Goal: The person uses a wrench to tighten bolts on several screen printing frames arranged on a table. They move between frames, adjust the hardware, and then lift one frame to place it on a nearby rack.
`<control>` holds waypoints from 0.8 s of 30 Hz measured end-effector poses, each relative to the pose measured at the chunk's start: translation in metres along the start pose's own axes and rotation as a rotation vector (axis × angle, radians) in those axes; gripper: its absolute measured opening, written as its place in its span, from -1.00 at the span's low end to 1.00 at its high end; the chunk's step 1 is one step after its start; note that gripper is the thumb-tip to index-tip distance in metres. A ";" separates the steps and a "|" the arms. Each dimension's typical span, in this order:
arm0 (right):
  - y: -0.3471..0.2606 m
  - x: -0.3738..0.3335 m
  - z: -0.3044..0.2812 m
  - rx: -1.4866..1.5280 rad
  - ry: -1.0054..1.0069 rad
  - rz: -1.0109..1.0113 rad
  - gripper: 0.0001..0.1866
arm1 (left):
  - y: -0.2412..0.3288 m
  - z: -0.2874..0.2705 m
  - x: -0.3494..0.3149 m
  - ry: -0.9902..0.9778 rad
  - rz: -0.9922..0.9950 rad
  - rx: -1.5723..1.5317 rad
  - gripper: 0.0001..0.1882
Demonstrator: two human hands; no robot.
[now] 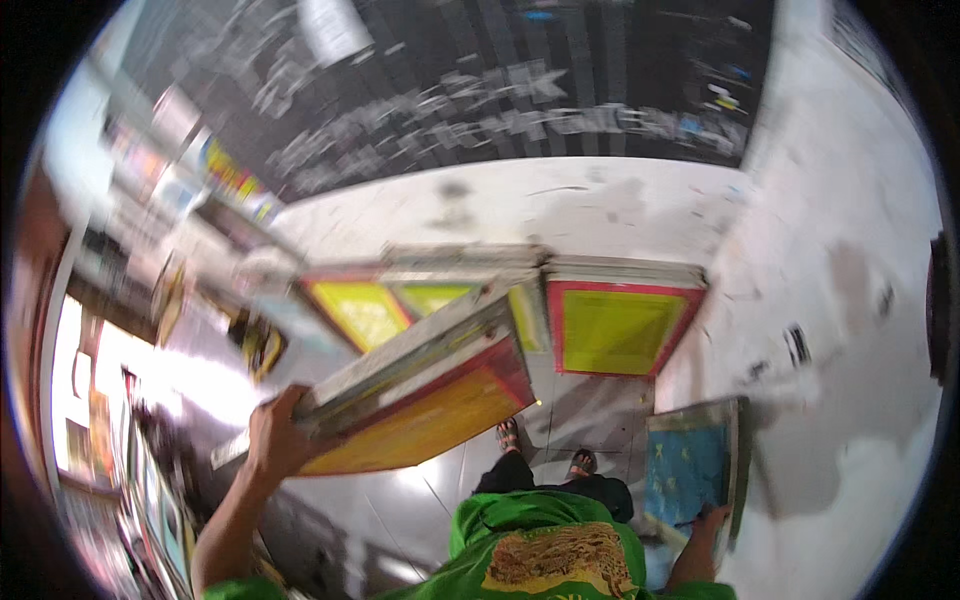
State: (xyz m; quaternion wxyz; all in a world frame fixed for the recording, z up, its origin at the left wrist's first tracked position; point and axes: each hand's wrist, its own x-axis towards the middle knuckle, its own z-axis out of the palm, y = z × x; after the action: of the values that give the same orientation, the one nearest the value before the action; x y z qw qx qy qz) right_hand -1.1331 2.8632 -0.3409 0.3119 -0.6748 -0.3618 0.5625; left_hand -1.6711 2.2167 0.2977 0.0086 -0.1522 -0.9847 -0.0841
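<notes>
My left hand (275, 438) is closed around the left end of a small stack of screen printing frames (425, 420). The stack hangs tilted above the floor, its lower face orange with a red border. At the lower right, my right hand (708, 522) grips the near edge of a blue screen frame (683, 462), which stands beside the right wall; its fingers are partly hidden. Ahead, more framed screens lean on the far wall: a yellow-green one with a pink-red border (612, 328) and a yellow one (358, 310) partly behind the held stack.
A dark board (560, 90) with chalk-like marks covers the upper far wall. White wall (840, 300) rises on the right. Many upright frames or panels (150, 505) crowd the lower left, blurred. My sandalled feet (508, 434) stand on the tiled floor (590, 410).
</notes>
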 end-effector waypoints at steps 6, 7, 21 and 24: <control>-0.027 -0.046 0.092 -0.585 -0.069 -0.066 -0.13 | -0.044 0.017 -0.053 -0.014 -0.373 -0.138 -0.19; -0.031 -0.063 0.117 -0.664 -0.149 -0.091 -0.14 | -0.050 0.020 -0.068 -0.007 -0.434 -0.137 -0.17; 0.017 -0.373 0.602 -1.384 -1.311 -0.663 -0.29 | -0.160 0.148 -0.190 0.182 -0.943 -0.173 -0.44; 0.049 -0.442 0.669 -1.455 -1.495 -0.628 -0.31 | -0.183 0.155 -0.207 0.188 -1.030 -0.169 -0.45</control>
State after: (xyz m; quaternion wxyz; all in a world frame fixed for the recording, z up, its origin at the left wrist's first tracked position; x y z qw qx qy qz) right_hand -1.8321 2.4753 -0.2612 -0.3315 -0.0625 -0.8626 0.3770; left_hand -1.5276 2.0097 0.1060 0.0423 0.3594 -0.9166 -0.1700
